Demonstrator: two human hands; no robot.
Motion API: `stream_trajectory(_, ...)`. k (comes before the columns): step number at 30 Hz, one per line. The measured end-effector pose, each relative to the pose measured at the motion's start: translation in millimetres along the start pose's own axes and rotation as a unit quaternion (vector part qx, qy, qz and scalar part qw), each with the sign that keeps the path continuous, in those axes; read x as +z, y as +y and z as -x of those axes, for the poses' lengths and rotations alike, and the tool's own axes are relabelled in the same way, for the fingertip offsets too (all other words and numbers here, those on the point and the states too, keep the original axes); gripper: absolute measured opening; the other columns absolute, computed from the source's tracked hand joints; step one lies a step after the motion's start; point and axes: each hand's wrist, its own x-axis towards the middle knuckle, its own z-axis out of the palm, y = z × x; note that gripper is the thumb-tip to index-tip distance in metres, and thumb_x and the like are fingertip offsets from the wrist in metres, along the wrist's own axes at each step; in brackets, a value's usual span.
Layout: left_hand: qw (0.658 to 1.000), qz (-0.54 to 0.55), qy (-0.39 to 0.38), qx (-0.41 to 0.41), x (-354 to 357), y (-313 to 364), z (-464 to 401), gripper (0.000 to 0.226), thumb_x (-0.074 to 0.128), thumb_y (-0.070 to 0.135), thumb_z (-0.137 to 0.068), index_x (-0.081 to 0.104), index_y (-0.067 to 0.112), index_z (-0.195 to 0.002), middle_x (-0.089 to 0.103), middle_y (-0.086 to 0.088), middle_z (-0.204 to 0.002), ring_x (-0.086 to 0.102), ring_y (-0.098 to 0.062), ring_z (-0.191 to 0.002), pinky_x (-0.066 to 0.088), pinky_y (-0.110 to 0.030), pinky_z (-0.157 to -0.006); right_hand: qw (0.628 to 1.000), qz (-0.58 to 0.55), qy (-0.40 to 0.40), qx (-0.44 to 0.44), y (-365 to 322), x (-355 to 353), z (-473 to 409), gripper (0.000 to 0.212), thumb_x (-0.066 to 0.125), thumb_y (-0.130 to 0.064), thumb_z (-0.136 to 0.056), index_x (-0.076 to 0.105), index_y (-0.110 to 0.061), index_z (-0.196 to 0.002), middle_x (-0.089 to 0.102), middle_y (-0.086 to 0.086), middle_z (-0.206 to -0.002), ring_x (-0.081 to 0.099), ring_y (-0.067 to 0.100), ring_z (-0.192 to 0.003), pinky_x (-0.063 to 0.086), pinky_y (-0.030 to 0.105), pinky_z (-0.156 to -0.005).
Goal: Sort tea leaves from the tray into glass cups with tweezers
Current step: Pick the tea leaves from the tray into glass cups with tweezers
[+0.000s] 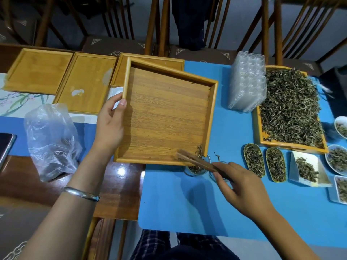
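Tea leaves point(198, 150) are gathered in the near corner of a square, ribbed bamboo tray point(165, 117), just beyond the right hand point(242, 190), which pinches brown tweezers point(195, 160). The tray's left rim is gripped by the left hand point(110, 126). A glass cup point(196, 168) sits below the corner; smooth blue mat point(187, 212) lies open beside it.

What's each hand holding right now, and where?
Left hand grips the wooden tray by its left rim; right hand holds wooden tweezers by their rear end.
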Motion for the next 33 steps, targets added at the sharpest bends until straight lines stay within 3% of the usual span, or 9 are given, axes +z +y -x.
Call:
stream_trajectory(2,1.0,-0.002,0.0,0.002,-0.1,0.1,0.3,0.035,0.047,0.03,-0.103,0.056,0.013,-0.132,0.068,0.015,-0.103,0.065,0.007,-0.093,0.048,-0.009,-0.074,0.999,-0.024,-0.021,-0.023,-9.3,5.1,-7.9,0.022,0.062,-0.025,-0.088,0.067,-0.026,-0.109,0.059,-0.017,-0.077,0.056,0.007,-0.067,0.047,0.027,-0.054)
stream_trajectory(5,1.0,0.0,0.004,0.001,0.2,0.7,0.9,0.032,0.047,0.028,-0.104,0.057,0.013,-0.13,0.071,0.023,-0.096,0.065,0.009,-0.09,0.048,-0.007,-0.072,0.998,-0.026,-0.038,-0.034,-16.7,9.1,-18.0,0.015,0.061,-0.028,-0.086,0.069,-0.029,-0.099,0.059,-0.016,-0.071,0.046,0.002,-0.059,0.044,0.027,-0.051)
stream_trajectory(12,1.0,0.006,0.006,0.002,1.8,2.0,0.6,0.03,0.046,0.026,-0.104,0.057,0.014,-0.13,0.065,0.017,-0.104,0.062,0.014,-0.091,0.046,-0.005,-0.073,0.999,0.012,-0.043,-0.006,-0.3,-0.2,-20.9,0.016,0.059,-0.035,-0.081,0.069,-0.031,-0.092,0.064,-0.009,-0.069,0.059,0.01,-0.061,0.05,0.034,-0.05)
stream_trajectory(19,1.0,0.002,0.002,0.008,2.2,-0.1,0.2,0.026,0.045,0.026,-0.104,0.056,0.018,-0.127,0.064,0.017,-0.104,0.062,0.016,-0.09,0.046,-0.004,-0.073,0.998,0.021,-0.054,0.007,16.3,-11.8,-17.9,0.013,0.067,-0.026,-0.081,0.07,-0.032,-0.093,0.063,-0.013,-0.068,0.051,0.003,-0.057,0.047,0.032,-0.049)
stream_trajectory(26,1.0,0.006,-0.001,0.004,0.7,-3.8,-1.9,0.032,0.047,0.03,-0.103,0.055,0.018,-0.131,0.065,0.012,-0.111,0.063,0.012,-0.093,0.048,-0.006,-0.074,0.998,0.041,-0.038,0.018,26.7,-24.6,-12.0,0.015,0.072,-0.021,-0.079,0.072,-0.031,-0.09,0.065,-0.013,-0.067,0.054,0.004,-0.055,0.046,0.029,-0.045)
stream_trajectory(31,1.0,0.007,0.002,0.01,0.7,-5.7,-3.2,0.033,0.047,0.029,-0.103,0.056,0.014,-0.131,0.066,0.014,-0.106,0.064,0.01,-0.093,0.048,-0.007,-0.074,0.997,0.056,-0.044,0.026,28.5,-33.1,-6.3,0.011,0.071,-0.023,-0.08,0.07,-0.031,-0.088,0.064,-0.013,-0.066,0.054,0.002,-0.055,0.047,0.034,-0.042)
stream_trajectory(33,1.0,0.008,0.003,0.01,0.0,-7.2,-3.6,0.036,0.047,0.03,-0.103,0.056,0.011,-0.132,0.066,0.014,-0.107,0.064,0.009,-0.093,0.048,-0.008,-0.075,0.998,0.044,-0.034,0.028,24.7,-34.2,-6.5,0.012,0.071,-0.022,-0.081,0.07,-0.031,-0.089,0.062,-0.017,-0.065,0.054,-0.001,-0.056,0.045,0.027,-0.042)
